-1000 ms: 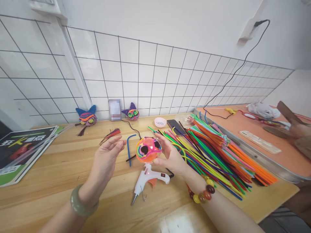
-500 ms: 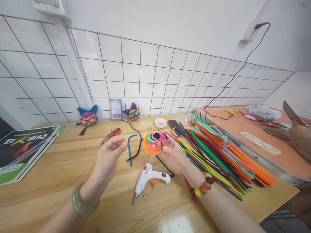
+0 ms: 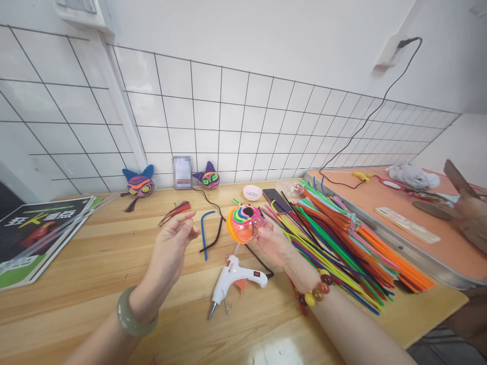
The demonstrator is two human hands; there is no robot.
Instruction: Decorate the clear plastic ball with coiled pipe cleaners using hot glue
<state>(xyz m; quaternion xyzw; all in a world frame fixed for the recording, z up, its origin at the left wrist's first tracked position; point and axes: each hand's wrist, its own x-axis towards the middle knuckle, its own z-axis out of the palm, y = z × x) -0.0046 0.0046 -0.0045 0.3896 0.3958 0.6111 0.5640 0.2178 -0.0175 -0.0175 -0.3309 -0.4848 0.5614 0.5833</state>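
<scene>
My right hand [image 3: 274,243] grips a clear plastic ball [image 3: 246,232] by its right side, thumb in front. Bands of orange, pink, green, blue and yellow pipe cleaner cover part of the ball, around a dark round spot. Off to the left, my left hand [image 3: 175,242] hovers above the table with loosely curled fingers, nothing visible in them. Between the hands on the tabletop lie a bent blue pipe cleaner [image 3: 203,235] and a black one [image 3: 215,238]. A white glue gun [image 3: 234,276] rests below the ball, its nozzle toward me.
Many coloured pipe cleaners [image 3: 335,243] spread at right, near a phone [image 3: 277,199] and a pink bowl [image 3: 252,192]. Two eared yarn-like figures [image 3: 139,183] stand by the wall. Threads [image 3: 175,210] and a magazine [image 3: 34,233] lie left. Another person's hand [image 3: 470,213] is far right.
The ball has turned slightly in my right hand, its dark spot now higher. My left hand's fingers have curled in more, and the hand has shifted slightly.
</scene>
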